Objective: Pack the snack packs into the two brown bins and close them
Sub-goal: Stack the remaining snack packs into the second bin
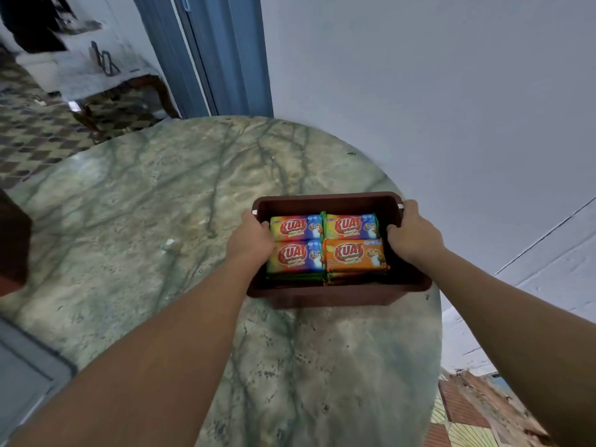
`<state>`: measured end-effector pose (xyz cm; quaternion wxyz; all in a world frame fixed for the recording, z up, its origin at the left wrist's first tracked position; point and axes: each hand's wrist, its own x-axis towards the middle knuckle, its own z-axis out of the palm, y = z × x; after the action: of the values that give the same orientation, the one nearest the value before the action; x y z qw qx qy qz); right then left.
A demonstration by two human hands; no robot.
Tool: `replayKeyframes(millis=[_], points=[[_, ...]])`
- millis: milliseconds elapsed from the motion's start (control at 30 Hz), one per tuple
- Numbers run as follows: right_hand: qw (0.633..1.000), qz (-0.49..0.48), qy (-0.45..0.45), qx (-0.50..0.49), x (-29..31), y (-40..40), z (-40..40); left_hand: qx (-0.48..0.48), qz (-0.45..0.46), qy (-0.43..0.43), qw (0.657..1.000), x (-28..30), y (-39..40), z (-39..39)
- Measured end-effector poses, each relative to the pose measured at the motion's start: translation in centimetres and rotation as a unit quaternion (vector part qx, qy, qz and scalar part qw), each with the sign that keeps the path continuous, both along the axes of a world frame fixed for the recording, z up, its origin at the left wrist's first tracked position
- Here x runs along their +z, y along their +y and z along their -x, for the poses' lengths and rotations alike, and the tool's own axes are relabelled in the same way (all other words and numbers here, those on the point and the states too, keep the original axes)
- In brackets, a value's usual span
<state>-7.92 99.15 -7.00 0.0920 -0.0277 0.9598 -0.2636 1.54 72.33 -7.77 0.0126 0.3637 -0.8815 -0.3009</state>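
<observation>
A brown bin (pixel 335 296) stands without a lid near the right edge of the round marble table (pixel 161 221). Inside it lie several snack packs in stacks: rainbow-coloured packs (pixel 295 256) and an orange pack (pixel 353 254) on top, all printed KUAT. My left hand (pixel 250 240) grips the bin's left rim, fingers curled over the edge. My right hand (pixel 411 230) grips the right rim the same way. I cannot tell whether the bin rests on the table or is lifted slightly.
A dark brown object (pixel 13 240) shows at the table's left edge, cut off by the frame. A grey flat thing (pixel 22 375) lies at the lower left. A white wall (pixel 451 91) runs close behind the bin. Tiled floor (pixel 38 130) and furniture lie beyond the table.
</observation>
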Motion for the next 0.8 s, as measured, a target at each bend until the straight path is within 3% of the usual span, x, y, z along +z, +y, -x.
replayKeyframes(millis=[333,467,800], points=[[0.997,0.064,-0.037,0.013,0.5,-2.1,-2.7,-0.012,0.028,0.000,1.000,-0.2,-2.0,-5.3],[0.992,0.100,-0.065,0.045,0.8,-5.3,-5.9,0.010,0.026,0.008,1.000,-0.1,-4.3,-10.2],[0.986,0.083,-0.071,0.124,1.0,-15.9,-16.7,0.084,0.053,-0.025,0.995,-0.1,-12.7,-24.8]])
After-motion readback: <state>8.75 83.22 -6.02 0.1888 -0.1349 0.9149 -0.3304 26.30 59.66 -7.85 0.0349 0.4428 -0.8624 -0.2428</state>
